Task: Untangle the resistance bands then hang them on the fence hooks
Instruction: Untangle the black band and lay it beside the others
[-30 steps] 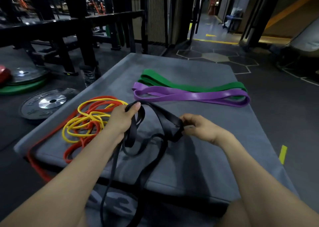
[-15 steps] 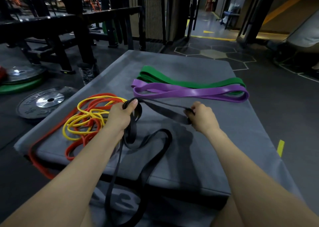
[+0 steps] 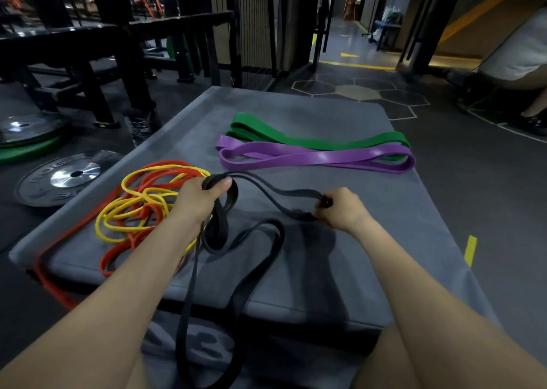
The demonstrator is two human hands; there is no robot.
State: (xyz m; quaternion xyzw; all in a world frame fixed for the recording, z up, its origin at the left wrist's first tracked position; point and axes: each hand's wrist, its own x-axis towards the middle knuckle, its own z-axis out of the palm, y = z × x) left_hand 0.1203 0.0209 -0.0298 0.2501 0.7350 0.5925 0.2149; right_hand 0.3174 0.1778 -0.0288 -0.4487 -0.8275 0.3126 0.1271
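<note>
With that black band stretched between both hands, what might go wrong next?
1. The long black rubber band might slip from the right hand or left hand and snap back.
2. Its loop hanging over the grey mat's edge could snag.
3. It may drag the tangled yellow and orange bands beside the left hand.

Right hand (image 3: 343,209) now farther right than a second ago, black band (image 3: 275,194) drawn out between it and the left hand (image 3: 199,200), loops opening wider over the worktop (image 3: 370,240)

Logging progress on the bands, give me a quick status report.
Both hands, left and right, grip the black band. Its loops trail off the mat, not yet hung. Yellow band and red band tangled beside the left hand.
</note>
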